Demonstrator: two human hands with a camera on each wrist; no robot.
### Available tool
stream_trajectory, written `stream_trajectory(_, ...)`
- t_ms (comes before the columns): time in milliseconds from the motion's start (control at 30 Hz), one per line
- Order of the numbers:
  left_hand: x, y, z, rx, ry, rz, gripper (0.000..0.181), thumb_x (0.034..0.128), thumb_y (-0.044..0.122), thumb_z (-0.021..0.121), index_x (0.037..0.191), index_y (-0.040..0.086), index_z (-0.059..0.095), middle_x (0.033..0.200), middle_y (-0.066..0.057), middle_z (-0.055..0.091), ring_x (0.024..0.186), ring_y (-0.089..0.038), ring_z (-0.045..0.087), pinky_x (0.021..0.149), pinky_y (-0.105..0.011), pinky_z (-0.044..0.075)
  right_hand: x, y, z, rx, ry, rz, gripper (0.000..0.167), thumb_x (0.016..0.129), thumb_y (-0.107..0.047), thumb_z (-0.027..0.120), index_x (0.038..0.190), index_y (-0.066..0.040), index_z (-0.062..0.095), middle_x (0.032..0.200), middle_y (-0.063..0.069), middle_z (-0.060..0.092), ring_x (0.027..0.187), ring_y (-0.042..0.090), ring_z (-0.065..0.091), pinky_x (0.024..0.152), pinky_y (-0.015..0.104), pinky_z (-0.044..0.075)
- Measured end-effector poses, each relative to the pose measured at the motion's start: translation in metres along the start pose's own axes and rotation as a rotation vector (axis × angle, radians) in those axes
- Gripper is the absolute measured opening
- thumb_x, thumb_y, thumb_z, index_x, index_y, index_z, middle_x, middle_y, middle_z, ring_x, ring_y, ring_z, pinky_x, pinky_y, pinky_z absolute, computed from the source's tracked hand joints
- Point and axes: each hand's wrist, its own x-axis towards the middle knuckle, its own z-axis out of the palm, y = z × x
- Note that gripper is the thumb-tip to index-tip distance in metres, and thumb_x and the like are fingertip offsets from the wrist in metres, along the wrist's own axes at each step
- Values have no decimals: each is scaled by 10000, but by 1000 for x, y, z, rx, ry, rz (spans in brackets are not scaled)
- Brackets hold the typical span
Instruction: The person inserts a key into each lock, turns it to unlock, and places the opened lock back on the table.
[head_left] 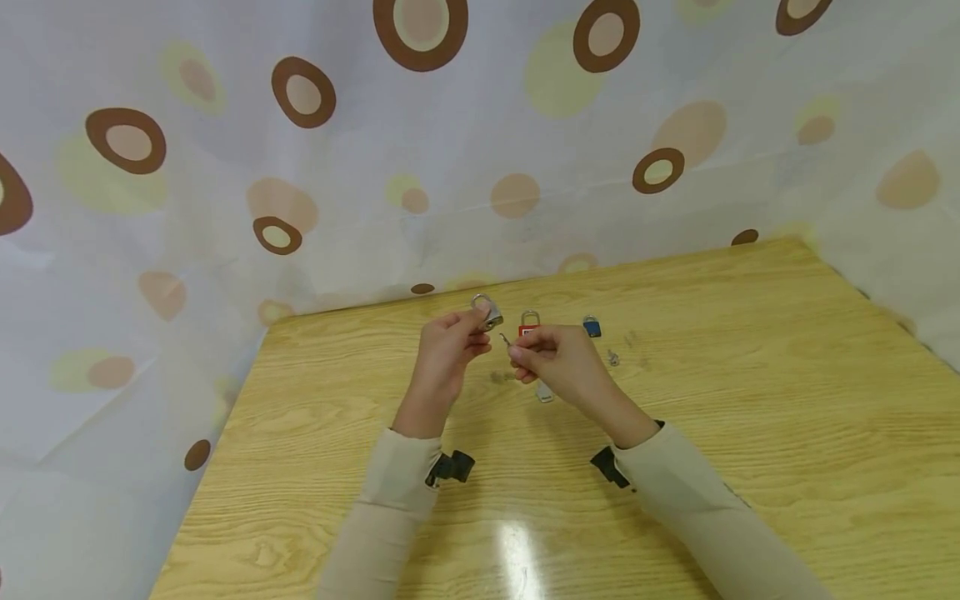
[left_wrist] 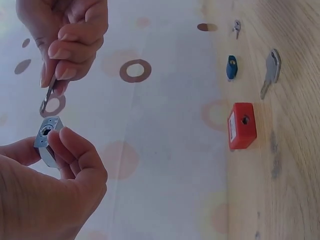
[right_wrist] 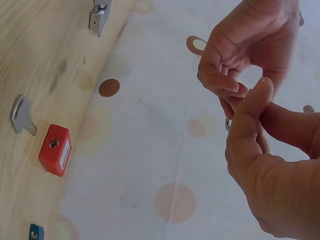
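A silver padlock (head_left: 492, 317) is pinched in my left hand (head_left: 444, 354), its shackle up and its keyhole face turned toward my right hand. In the left wrist view the padlock (left_wrist: 48, 131) shows its round keyhole between the thumb and fingers of my left hand (left_wrist: 55, 185). My right hand (head_left: 566, 362) pinches a small key (head_left: 505, 339), its tip pointing at the padlock with a gap between them. The left wrist view shows the key (left_wrist: 48, 95) just above the keyhole. In the right wrist view my fingers mostly hide both.
On the wooden table (head_left: 337, 467), a red padlock (left_wrist: 243, 126) stands behind my right hand, with a blue padlock (head_left: 592, 327) to its right. A larger key (head_left: 544, 392) and a small key (head_left: 613, 358) lie nearer me. A patterned sheet (head_left: 360, 167) hangs behind.
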Motion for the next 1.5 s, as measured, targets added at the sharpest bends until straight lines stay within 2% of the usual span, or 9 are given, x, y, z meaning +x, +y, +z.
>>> stream_trajectory(133, -6, 1, 4, -28, -15, 28, 124, 934, 111, 632, 900, -6, 611, 759, -24, 583, 655, -132, 552, 638, -218, 516, -1, -3, 1, 68, -4, -3, 186, 936, -46, 618, 1040, 108, 632, 869, 145, 696, 671, 117, 667, 666, 290, 569)
stream_trajectory(267, -8, 0, 5, -28, -24, 51, 132, 932, 116, 637, 871, 2, 609, 766, -26, 573, 667, -131, 547, 652, -222, 511, -1, -5, 0, 113, -14, 0, 186, 939, -50, 616, 1050, 99, 629, 849, 109, 693, 685, 152, 675, 680, 326, 574)
stream_trajectory(567, -10, -7, 5, -13, -18, 65, 139, 934, 116, 640, 849, 12, 603, 785, -24, 592, 683, -113, 550, 667, -234, 511, 2, -3, 0, 162, -29, 29, 208, 935, -79, 632, 1040, 100, 619, 800, 81, 693, 667, 127, 671, 700, 351, 575)
stream_trajectory(867, -11, -11, 7, 33, -13, 78, 148, 927, 121, 655, 938, -22, 617, 787, -14, 627, 674, -108, 581, 691, -242, 520, 3, 0, 0, 238, -49, 80, 257, 948, -71, 610, 1080, 149, 591, 785, 40, 688, 668, 82, 663, 671, 255, 564)
stream_trajectory(1133, -11, -14, 8, 76, -13, 127, 155, 917, 100, 663, 971, -41, 624, 768, -1, 630, 660, -101, 591, 685, -245, 525, 1, 0, -1, 301, -76, 112, 261, 958, 22, 547, 1162, 184, 530, 884, 76, 677, 750, 96, 681, 782, 284, 556)
stream_trajectory(1267, -11, -15, 10, 95, -34, 126, 153, 918, 102, 662, 960, -40, 622, 754, 0, 630, 657, -105, 606, 682, -247, 525, 1, 1, -1, 332, -62, 114, 255, 955, 8, 562, 1136, 186, 536, 876, 115, 681, 748, 109, 684, 780, 282, 557)
stream_trajectory(1500, -13, -16, 12, 100, -24, 127, 160, 920, 107, 662, 974, -42, 635, 777, -7, 651, 667, -107, 615, 678, -247, 523, 3, 2, -1, 368, -51, 154, 232, 957, -5, 565, 1114, 165, 549, 841, 66, 681, 752, 108, 687, 773, 264, 555)
